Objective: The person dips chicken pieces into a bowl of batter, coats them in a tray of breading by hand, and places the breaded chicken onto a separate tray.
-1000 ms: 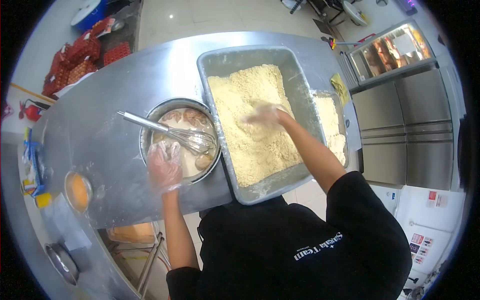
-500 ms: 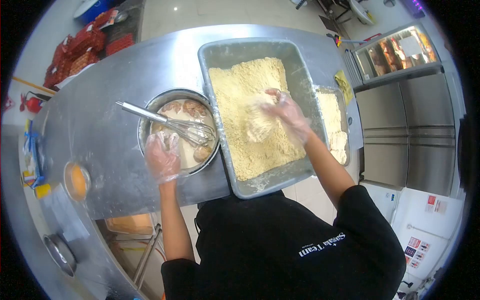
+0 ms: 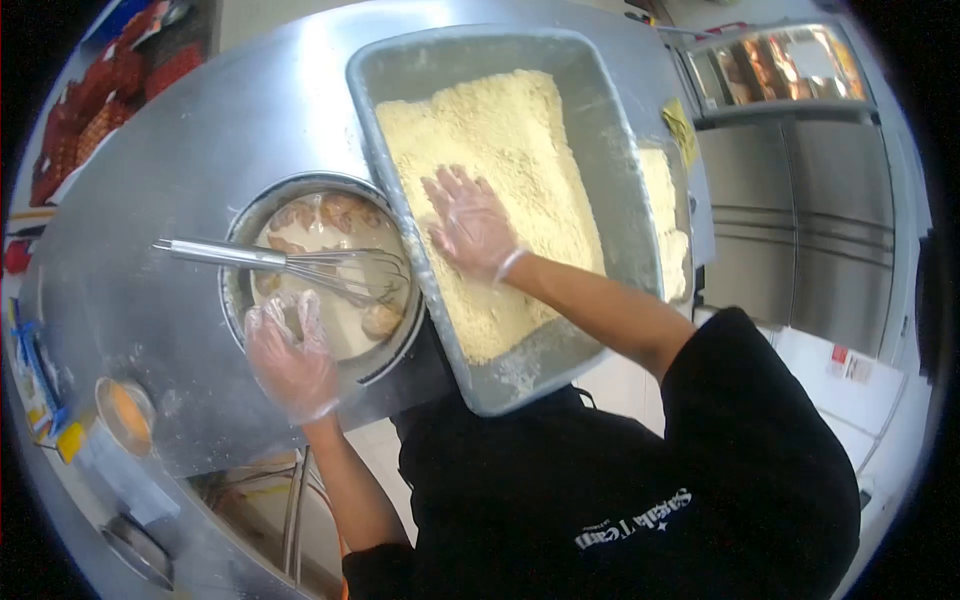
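My right hand (image 3: 472,225), in a clear plastic glove, lies palm down on the pale yellow flour (image 3: 540,190), its fingers spread. The flour fills much of a deep grey tub (image 3: 618,200). My left hand (image 3: 293,355), gloved too and coated with wet flour at the fingertips, is over the near-left rim of a round metal pot (image 3: 232,240). Its fingers are apart with nothing between them. Milky liquid and several pieces of raw meat (image 3: 345,215) are in the pot. A wire whisk (image 3: 265,258) rests across it, handle to the left.
A metal tray (image 3: 682,210) of flour-coated pieces is right of the tub, near a yellow cloth (image 3: 679,130). On the left stand a bowl (image 3: 125,412) with something orange and another metal bowl (image 3: 137,552). Red mesh sacks (image 3: 95,105) are at the far left; steel cabinets (image 3: 795,220) at right.
My right hand has come down from a blurred, flour-scattering motion to lie flat on the flour, further left. My left hand stays by the pot, fingers more apart. The view has shifted.
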Action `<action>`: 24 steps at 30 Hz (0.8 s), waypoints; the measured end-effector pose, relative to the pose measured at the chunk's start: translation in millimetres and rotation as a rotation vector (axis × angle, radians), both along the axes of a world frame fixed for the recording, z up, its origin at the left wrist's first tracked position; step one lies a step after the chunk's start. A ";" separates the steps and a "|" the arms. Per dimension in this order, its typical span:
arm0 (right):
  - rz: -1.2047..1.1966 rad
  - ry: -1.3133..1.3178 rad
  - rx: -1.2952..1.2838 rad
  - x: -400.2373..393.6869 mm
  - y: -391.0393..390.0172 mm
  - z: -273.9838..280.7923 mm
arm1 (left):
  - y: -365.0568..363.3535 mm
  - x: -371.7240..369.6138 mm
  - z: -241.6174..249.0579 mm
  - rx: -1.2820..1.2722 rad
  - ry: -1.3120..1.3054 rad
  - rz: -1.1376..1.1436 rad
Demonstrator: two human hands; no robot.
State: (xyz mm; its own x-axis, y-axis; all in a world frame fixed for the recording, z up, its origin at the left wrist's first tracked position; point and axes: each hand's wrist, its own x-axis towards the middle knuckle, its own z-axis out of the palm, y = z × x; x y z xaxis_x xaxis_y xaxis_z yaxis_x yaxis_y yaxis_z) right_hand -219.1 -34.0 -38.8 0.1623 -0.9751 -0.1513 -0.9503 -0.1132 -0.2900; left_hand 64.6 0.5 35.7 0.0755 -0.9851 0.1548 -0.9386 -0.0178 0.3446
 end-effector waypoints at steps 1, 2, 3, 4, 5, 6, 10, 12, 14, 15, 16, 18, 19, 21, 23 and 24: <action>0.011 0.013 0.057 -3.5 1.3 7.8 | -2.6 -1.6 8.0 0.035 0.073 -0.012; 0.032 0.022 0.105 -4.4 -3.4 17.9 | -5.3 -1.8 14.7 0.060 0.140 -0.014; 0.056 0.024 0.153 -3.2 -11.0 25.9 | -5.3 -1.5 9.7 -0.018 0.171 -0.001; 0.029 -0.022 0.222 -5.4 -23.3 33.1 | -2.2 -1.1 -3.4 -0.086 0.197 0.006; 0.002 -0.071 0.304 -7.3 -40.7 50.7 | 1.8 1.1 -10.7 -0.141 0.220 0.012; -0.027 -0.118 0.389 -13.1 -53.0 57.1 | 2.4 4.3 -11.5 -0.139 0.153 0.006; 0.105 0.123 -0.166 -27.0 -43.2 -32.3 | -6.2 4.3 -10.3 -0.060 0.086 -0.014; 0.096 0.158 -0.045 -20.0 -54.8 -12.3 | -2.3 3.2 -10.0 -0.016 0.093 0.015; 0.056 0.144 0.031 -19.5 -41.2 -4.1 | -0.6 0.4 -4.9 -0.031 0.064 0.053; 0.058 0.120 0.018 -21.8 -43.2 -6.1 | -2.4 -0.4 -2.0 -0.010 0.087 0.047; 0.062 0.089 0.003 -22.4 -48.6 -8.0 | -3.2 2.0 -1.2 0.010 0.104 0.043; 0.045 -0.108 0.095 -24.8 -68.1 12.5 | -5.2 7.1 -6.1 -0.012 0.102 0.039; 0.037 -0.207 0.156 -28.0 -72.4 22.4 | -2.3 9.2 -11.1 -0.044 0.083 0.038; 0.274 -0.118 0.016 -33.7 -80.3 38.1 | 1.0 13.4 -23.9 -0.102 0.020 0.031; 0.419 -0.099 0.008 -26.5 -91.5 45.5 | 2.6 19.0 -34.0 -0.153 -0.069 0.010; 0.420 -0.031 0.029 -21.5 -94.9 47.8 | 3.7 18.3 -34.7 -0.151 -0.097 0.010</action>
